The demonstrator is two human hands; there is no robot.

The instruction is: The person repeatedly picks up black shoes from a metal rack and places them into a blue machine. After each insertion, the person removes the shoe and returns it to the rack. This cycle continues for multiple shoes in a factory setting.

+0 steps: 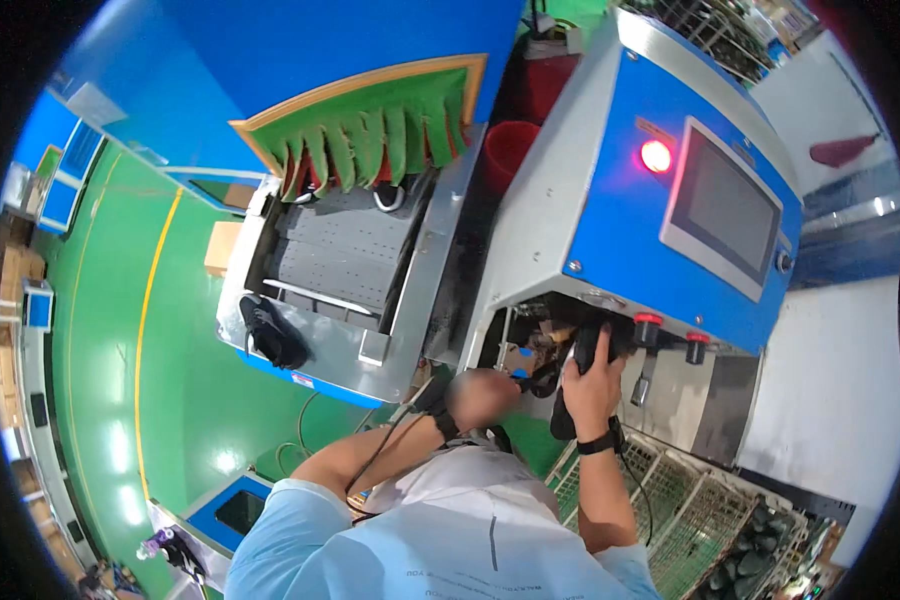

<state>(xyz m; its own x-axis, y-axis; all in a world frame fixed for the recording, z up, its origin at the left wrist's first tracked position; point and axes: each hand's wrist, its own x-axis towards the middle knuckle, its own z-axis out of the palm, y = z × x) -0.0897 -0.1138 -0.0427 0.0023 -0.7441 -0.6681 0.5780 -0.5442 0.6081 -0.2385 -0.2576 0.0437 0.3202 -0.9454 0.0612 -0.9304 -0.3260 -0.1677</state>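
My right hand (592,392) grips a black shoe (587,350) with a pale sole edge, held upright under the blue-fronted machine (610,220); its index finger lies along the shoe. Left of it, my left hand (482,400) is blurred, its fingertips near a dark curved piece (542,383) that I cannot make out. Both wrists wear dark bands with cables. Another black shoe (273,332) lies on the metal front ledge of the conveyor machine (370,372), away from both hands.
Green curtain strips (370,145) hang over the conveyor belt (340,250), with shoes partly visible behind them. The machine above my right hand has a lit red lamp (655,156), a screen (727,205) and red and black knobs (648,328). Wire racks (670,490) with dark items stand lower right.
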